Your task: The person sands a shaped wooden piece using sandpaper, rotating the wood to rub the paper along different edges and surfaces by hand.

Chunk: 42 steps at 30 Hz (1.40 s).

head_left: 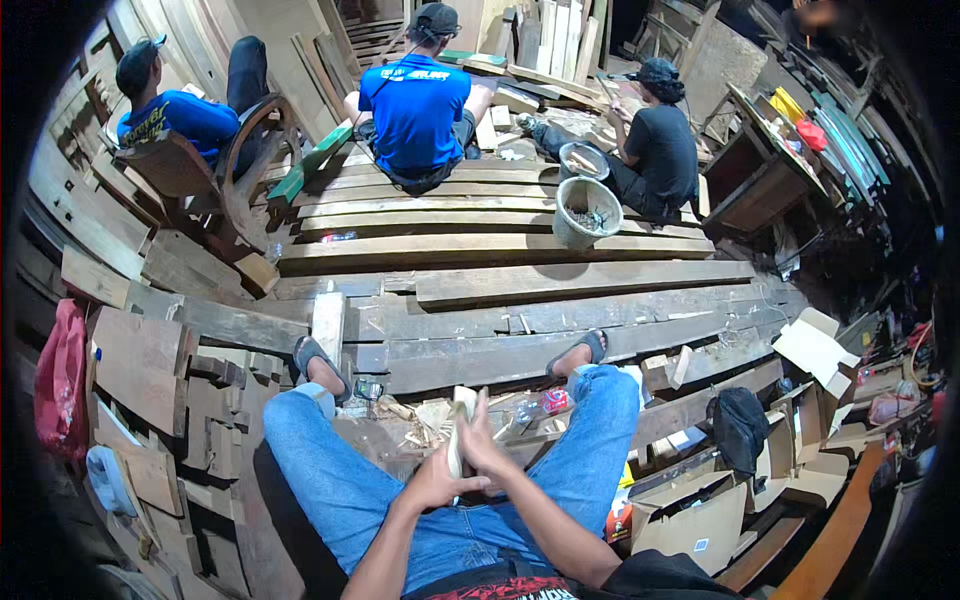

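Note:
Between my knees, above my lap, is a pale, slightly curved piece of wood [457,432], held upright. My left hand [432,486] wraps round its lower part. Against its right side lies my right hand [482,450], fingers pointing up along it and thumb side toward the left hand. Whether anything thin sits between the right palm and the wood is hidden. Below and beyond the hands, wood shavings [428,417] and small chips lie between my feet.
Long planks [580,287] stretch across in front. Two buckets [587,212] stand on them, near a seated person in dark clothes [664,145]. Two people in blue shirts [415,110] sit farther left. Cardboard boxes [690,525] and a black cap [738,430] lie right; wood offcuts [145,365] are stacked left.

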Each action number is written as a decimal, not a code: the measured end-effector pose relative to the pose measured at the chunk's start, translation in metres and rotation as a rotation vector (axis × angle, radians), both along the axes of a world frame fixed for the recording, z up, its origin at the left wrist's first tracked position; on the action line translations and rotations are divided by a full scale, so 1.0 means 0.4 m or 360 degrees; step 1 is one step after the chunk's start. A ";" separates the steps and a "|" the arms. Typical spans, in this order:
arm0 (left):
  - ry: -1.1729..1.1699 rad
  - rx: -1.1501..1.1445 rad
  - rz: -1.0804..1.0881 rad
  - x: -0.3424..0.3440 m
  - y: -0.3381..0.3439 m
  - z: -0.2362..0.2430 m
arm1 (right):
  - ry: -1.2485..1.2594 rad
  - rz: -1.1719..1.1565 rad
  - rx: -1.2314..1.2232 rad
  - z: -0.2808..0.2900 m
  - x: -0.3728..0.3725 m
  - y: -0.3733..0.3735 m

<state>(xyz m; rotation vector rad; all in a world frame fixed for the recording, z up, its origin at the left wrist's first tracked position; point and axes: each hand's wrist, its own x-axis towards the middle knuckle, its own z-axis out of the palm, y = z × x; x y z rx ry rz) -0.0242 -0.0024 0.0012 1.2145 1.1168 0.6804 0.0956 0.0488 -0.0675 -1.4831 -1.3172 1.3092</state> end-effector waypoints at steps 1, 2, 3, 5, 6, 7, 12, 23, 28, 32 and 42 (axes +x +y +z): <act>-0.0042 0.0009 0.0012 0.010 -0.010 0.029 | -0.0242 -0.0027 -0.0193 0.000 0.026 0.050; 0.0160 -0.0149 -0.0031 0.002 -0.022 -0.016 | -0.0349 0.0122 -0.0047 0.000 0.044 0.054; 0.0020 -0.0110 0.0012 -0.002 -0.025 -0.007 | -0.0237 0.0145 -0.0089 0.006 0.036 0.026; -0.0109 -0.0039 0.0075 -0.011 -0.004 0.011 | -0.0146 0.0190 -0.0096 -0.007 -0.008 -0.038; -0.0143 -0.0172 0.0112 -0.018 -0.003 0.011 | -0.0103 0.0207 0.0154 0.002 -0.024 -0.067; -0.0178 -0.0304 0.0150 -0.023 -0.003 0.009 | -0.0118 0.0181 0.0030 0.004 -0.025 -0.052; 0.0036 0.0060 0.0123 0.004 -0.018 -0.029 | 0.0027 0.0070 -0.0039 -0.043 0.024 0.044; -0.0019 -0.0138 0.0206 -0.056 -0.042 -0.097 | 0.0110 0.0362 0.0096 0.012 -0.045 -0.084; -0.0174 -0.0228 0.0141 -0.017 -0.043 -0.058 | -0.0565 0.0124 0.0035 -0.012 0.016 0.074; -0.0152 -0.0503 0.0203 -0.069 -0.049 -0.099 | -0.0021 0.0397 0.0352 -0.010 -0.050 -0.107; -0.0327 -0.0383 0.0329 -0.048 -0.033 -0.040 | 0.0069 0.0464 0.0081 -0.010 -0.040 -0.065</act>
